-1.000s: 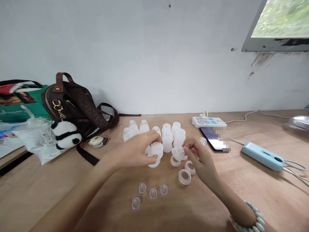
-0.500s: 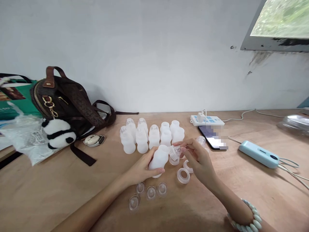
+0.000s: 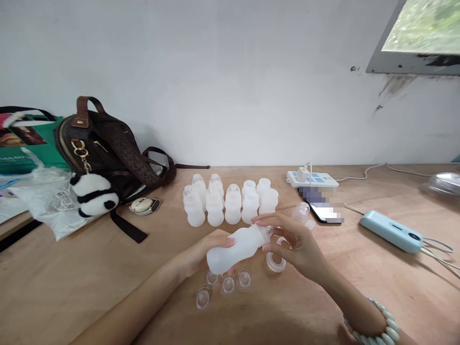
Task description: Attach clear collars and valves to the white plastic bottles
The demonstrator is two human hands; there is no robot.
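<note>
A white, wavy-sided baby bottle (image 3: 233, 250) lies tilted in my left hand (image 3: 203, 249), its mouth pointing right. My right hand (image 3: 300, 242) has thumb and fingers closed round a clear nipple with its ring (image 3: 266, 233), set against the bottle's mouth. How far it is seated I cannot tell. Below the bottle, several clear nipples (image 3: 203, 299) lie on the table. Translucent collar rings (image 3: 275, 263) rest under my right hand, partly covered by it. Behind stand several white bottles (image 3: 215, 211), some with clear domed tops and some with open necks.
A clear dome cap (image 3: 301, 211) sits right of the bottles, near a phone (image 3: 319, 206) and a power strip (image 3: 312, 179). Farther right is a blue device (image 3: 391, 231) with cables. At left are a dark backpack (image 3: 108, 148), a panda plush (image 3: 94, 195) and a mouse-like gadget (image 3: 144, 206).
The bottle has turned from nearly upright to tilted, mouth rightward. My right hand has brought the nipple and ring onto its mouth. The view has shifted slightly left.
</note>
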